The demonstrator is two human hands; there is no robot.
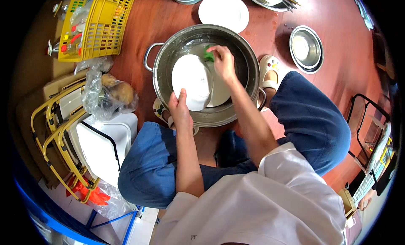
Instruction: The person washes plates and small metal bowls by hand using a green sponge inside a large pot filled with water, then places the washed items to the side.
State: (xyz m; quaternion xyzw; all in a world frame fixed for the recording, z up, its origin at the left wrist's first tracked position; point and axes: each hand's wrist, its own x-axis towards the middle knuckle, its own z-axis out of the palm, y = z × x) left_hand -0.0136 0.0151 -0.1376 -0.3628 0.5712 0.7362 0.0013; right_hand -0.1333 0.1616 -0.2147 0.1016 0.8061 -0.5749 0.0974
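Observation:
A large stainless steel pot (205,121) with two side handles stands on the floor between my feet. My left hand (181,110) grips the near edge of a white oval plate (190,82), thumb on top, and holds it tilted over the pot. A small dark mark shows on the plate's upward face. In the fingers of my right hand (224,63) is a green scouring pad (208,54), partly hidden by them, just past the plate's far right edge. Cloudy water (199,49) lies in the pot. Another white dish (220,91) is in the pot, partly covered by the plate and my right forearm.
A white plate (218,10) lies beyond the pot. Metal bowls (311,53) are at right; a basin (283,7) with dishes and chopsticks is behind. At left are a yellow basket (106,31) of bottles, a potato bag (118,93) and a white plastic container (101,143).

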